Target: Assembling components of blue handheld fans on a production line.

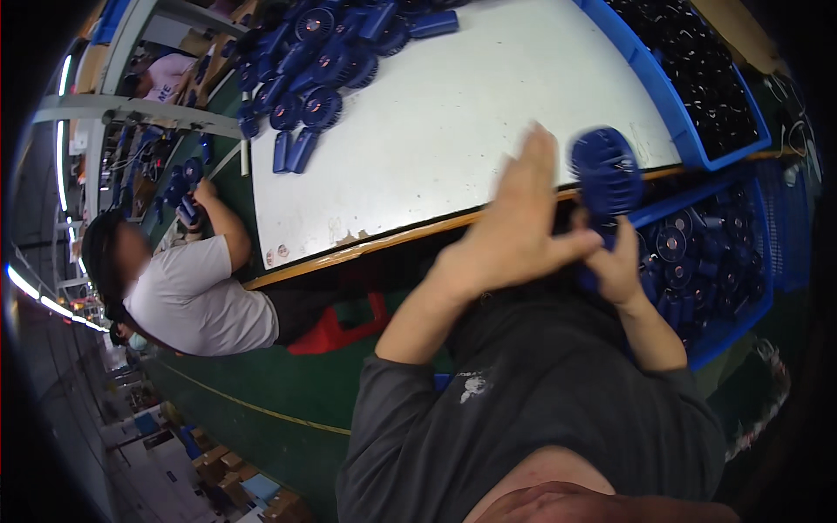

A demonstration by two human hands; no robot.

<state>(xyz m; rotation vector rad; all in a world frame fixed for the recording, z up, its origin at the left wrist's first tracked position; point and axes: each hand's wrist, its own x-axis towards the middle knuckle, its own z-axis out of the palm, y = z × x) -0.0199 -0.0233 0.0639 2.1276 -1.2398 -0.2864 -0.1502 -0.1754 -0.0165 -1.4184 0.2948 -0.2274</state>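
Observation:
A dark blue handheld fan (605,170) stands upright in my right hand (617,266), its round grille up and its handle mostly hidden by my fingers. Just left of the fan, my left hand (514,222) is raised with fingers stretched out and thumb apart, slightly smeared by motion. It holds nothing; its thumb reaches close to my right hand, and whether they touch I cannot tell. Both hands are at the near edge of the white table (436,148).
Many similar blue fans (323,61) lie piled at the table's far left. At far right, a blue tray (689,131) holds small black parts. Below it, a blue crate (741,327) contains more fans. To the left, a co-worker (196,288) sits by a red stool (344,327).

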